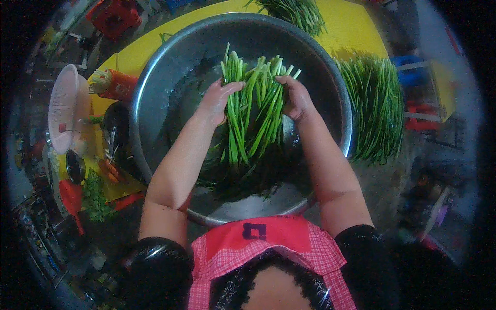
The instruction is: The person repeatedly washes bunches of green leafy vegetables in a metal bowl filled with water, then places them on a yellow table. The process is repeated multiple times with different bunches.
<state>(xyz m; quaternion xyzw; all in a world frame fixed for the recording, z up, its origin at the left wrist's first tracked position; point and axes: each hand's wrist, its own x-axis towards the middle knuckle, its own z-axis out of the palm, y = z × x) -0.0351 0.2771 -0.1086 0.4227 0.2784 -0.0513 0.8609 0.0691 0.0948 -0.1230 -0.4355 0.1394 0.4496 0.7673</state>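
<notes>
A large round metal basin [155, 58] stands before me with water in it. Over its middle my left hand [221, 97] grips the left part of a bunch of long green stalks [240, 116], the thumb lying across them. My right hand [296, 97] is closed around the right part, its thumb near the pale cut ends. Those ends point away from me, and the dark leafy ends hang towards me, down into the basin. Where exactly the leaves meet the water is too dark to tell.
A thick pile of the same greens [372, 104] lies right of the basin, and another bunch [298, 13] on the yellow table [358, 27] beyond it. To the left are a pale plastic basket [64, 108], a red-wrapped bundle of stalks [120, 84], a red dipper [71, 195] and leafy herbs [94, 195].
</notes>
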